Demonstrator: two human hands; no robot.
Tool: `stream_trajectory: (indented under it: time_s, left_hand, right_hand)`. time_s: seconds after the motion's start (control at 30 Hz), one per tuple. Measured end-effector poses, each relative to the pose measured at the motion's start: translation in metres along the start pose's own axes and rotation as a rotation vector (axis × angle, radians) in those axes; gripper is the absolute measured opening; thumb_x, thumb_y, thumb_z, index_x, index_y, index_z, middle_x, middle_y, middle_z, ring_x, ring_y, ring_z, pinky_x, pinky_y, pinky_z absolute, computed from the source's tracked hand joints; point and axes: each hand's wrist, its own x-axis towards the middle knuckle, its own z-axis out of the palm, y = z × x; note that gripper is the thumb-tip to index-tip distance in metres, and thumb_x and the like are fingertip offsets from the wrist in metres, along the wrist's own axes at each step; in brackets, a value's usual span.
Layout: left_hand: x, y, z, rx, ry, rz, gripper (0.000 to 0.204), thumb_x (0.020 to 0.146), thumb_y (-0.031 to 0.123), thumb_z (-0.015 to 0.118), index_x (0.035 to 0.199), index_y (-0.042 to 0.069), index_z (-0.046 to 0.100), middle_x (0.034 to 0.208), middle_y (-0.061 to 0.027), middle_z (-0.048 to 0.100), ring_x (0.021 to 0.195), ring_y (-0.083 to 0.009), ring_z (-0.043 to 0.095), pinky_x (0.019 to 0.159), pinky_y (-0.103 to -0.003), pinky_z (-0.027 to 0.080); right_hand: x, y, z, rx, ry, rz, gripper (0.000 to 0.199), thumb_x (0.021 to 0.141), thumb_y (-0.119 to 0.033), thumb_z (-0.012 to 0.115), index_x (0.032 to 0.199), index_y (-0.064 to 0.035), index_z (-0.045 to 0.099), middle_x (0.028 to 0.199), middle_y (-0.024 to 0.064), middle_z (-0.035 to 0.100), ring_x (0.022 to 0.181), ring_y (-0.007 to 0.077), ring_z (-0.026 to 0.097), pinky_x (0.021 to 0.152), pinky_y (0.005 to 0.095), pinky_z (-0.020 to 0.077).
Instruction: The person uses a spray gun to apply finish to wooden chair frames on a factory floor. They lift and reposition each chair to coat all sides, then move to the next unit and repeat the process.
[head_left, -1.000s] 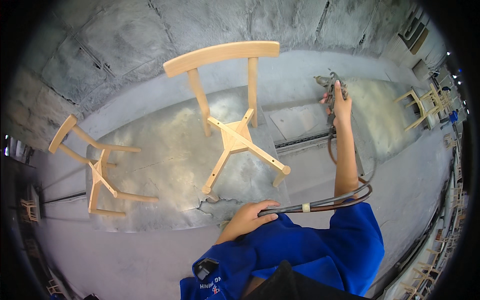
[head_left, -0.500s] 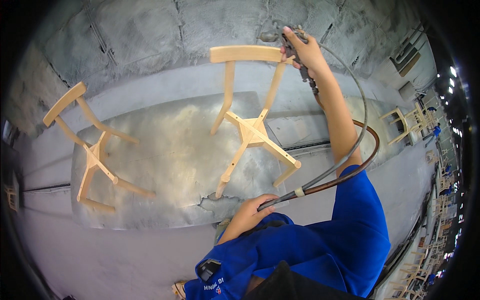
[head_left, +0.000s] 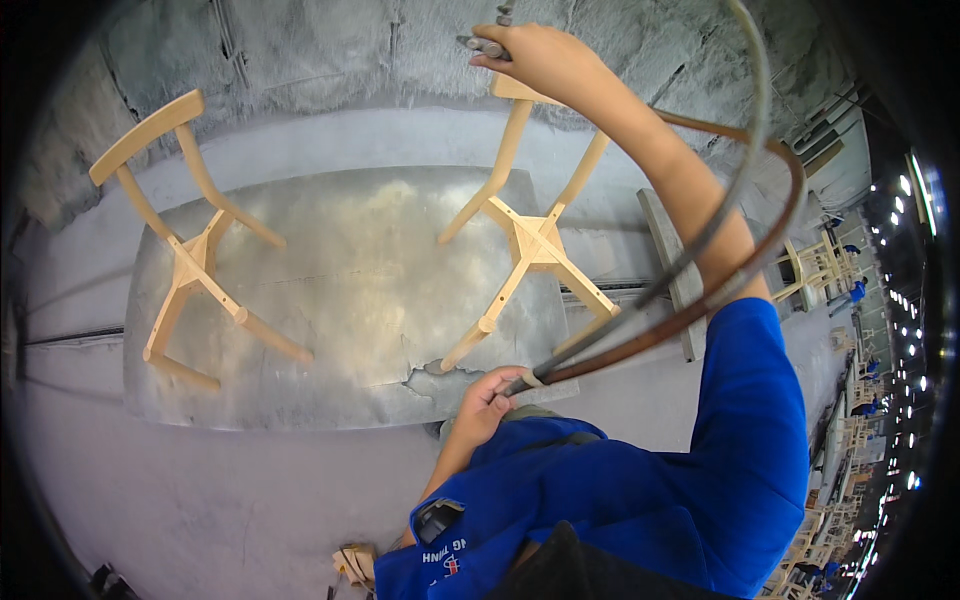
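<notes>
Two bare wooden chair frames lie on a grey dusty platform. My right hand is raised at the top of the view, shut on a spray gun, just above the backrest of the right chair frame. Two hoses, one grey and one brown, loop from the gun down to my left hand, which grips them near my waist. The left chair frame lies apart, at the platform's left edge. I wear blue sleeves.
A rough grey wall runs behind the platform. A grey floor spreads in front and to the left. More wooden chair frames and people in blue stand far off at the right, under a row of lights.
My right hand has swung the spray gun from the right side up and left to above the right chair's backrest. My left hand keeps its grip on the hoses.
</notes>
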Motion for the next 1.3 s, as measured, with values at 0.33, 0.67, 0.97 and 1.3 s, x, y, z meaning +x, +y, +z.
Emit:
stream_trajectory:
  time_s: [0.33, 0.67, 0.97, 1.3]
  left_hand:
    - [0.002, -0.012, 0.008, -0.04, -0.044, 0.011, 0.062, 0.095, 0.052, 0.067, 0.132, 0.002, 0.058, 0.072, 0.0079, 0.049, 0.065, -0.0033, 0.038, 0.061, -0.02, 0.03]
    - [0.001, -0.022, 0.036, 0.141, -0.054, -0.196, 0.044, 0.095, 0.027, 0.072, 0.132, 0.006, 0.06, 0.076, 0.0044, 0.059, 0.071, -0.0047, 0.049, 0.067, -0.022, 0.038]
    - [0.014, -0.037, 0.08, 0.152, -0.214, -0.549, 0.056, 0.091, 0.033, 0.077, 0.135, 0.005, 0.058, 0.096, -0.0064, 0.071, 0.092, -0.009, 0.063, 0.082, -0.024, 0.048]
    - [0.048, -0.12, 0.208, 0.351, -0.502, -0.771, 0.053, 0.091, 0.027, 0.076, 0.137, 0.006, 0.057, 0.102, -0.0072, 0.071, 0.094, -0.0125, 0.063, 0.088, -0.027, 0.047]
  right_hand:
    - [-0.062, -0.015, 0.026, 0.576, -0.221, 0.238, 0.056, 0.093, -0.056, 0.065, 0.136, -0.0204, 0.065, 0.075, 0.0058, 0.063, 0.063, 0.0126, 0.066, 0.044, 0.0275, 0.0483]
    - [-0.218, 0.099, 0.081, 0.771, 0.58, 0.81, 0.048, 0.098, -0.031, 0.069, 0.14, -0.0093, 0.059, 0.073, 0.0005, 0.062, 0.06, 0.0059, 0.06, 0.041, 0.0224, 0.038]
    - [-0.373, 0.164, 0.073, 0.736, 0.895, 1.081, 0.049, 0.099, -0.025, 0.068, 0.144, -0.0099, 0.057, 0.079, 0.0001, 0.063, 0.066, 0.0064, 0.055, 0.063, 0.0227, 0.046]
    - [-0.706, 0.092, 0.092, 1.031, 0.539, 1.694, 0.045, 0.102, -0.046, 0.055, 0.103, -0.0026, 0.067, 0.076, 0.0042, 0.064, 0.055, 0.0099, 0.057, 0.041, 0.025, 0.0411]
